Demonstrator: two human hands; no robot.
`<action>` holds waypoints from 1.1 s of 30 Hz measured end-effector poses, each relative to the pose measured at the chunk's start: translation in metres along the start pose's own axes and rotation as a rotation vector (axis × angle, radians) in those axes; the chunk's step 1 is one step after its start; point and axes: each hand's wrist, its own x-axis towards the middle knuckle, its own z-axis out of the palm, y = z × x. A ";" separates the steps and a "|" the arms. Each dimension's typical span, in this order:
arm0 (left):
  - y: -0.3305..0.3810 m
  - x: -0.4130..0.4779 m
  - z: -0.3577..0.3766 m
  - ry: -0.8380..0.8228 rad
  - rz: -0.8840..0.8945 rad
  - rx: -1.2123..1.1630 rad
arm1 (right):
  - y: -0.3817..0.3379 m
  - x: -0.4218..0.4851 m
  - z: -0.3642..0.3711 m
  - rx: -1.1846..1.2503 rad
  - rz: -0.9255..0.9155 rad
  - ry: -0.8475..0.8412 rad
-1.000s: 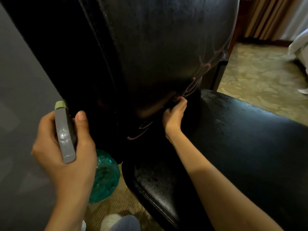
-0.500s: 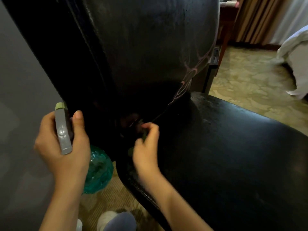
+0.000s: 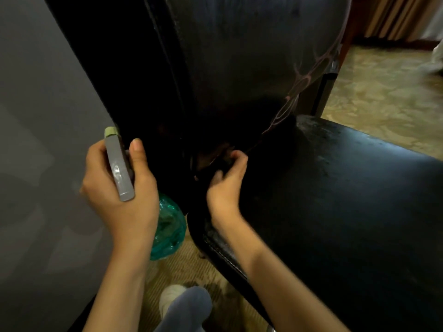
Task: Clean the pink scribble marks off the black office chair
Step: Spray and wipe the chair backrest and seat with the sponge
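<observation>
Glossy black leather office chair [image 3: 239, 68] filling the centre, pink scribble marks [image 3: 302, 80] looping down its backrest's right edge toward the seat crease, right hand [image 3: 225, 185] curled at that crease, blurred, grip impossible to tell, left hand [image 3: 119, 195] gripping grey-headed teal spray bottle [image 3: 118, 168], patterned beige carpet [image 3: 383, 92] beyond.

Nothing to read here: the sprayer [image 3: 119, 168] shows a raised mark on its grey top (too blurred to make out).

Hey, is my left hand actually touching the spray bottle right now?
Touching. The head view shows the left hand wrapped round the spray bottle at its grey top, thumb on one side, fingers on the other.
</observation>
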 end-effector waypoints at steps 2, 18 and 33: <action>0.001 -0.001 -0.001 0.002 -0.011 -0.009 | -0.008 -0.038 -0.001 0.018 -0.032 -0.146; 0.009 0.000 -0.003 0.004 -0.032 0.037 | -0.048 -0.034 -0.005 -0.033 -0.488 0.083; 0.005 0.003 -0.001 0.000 -0.015 0.023 | 0.021 -0.041 0.010 -0.634 -0.527 -0.066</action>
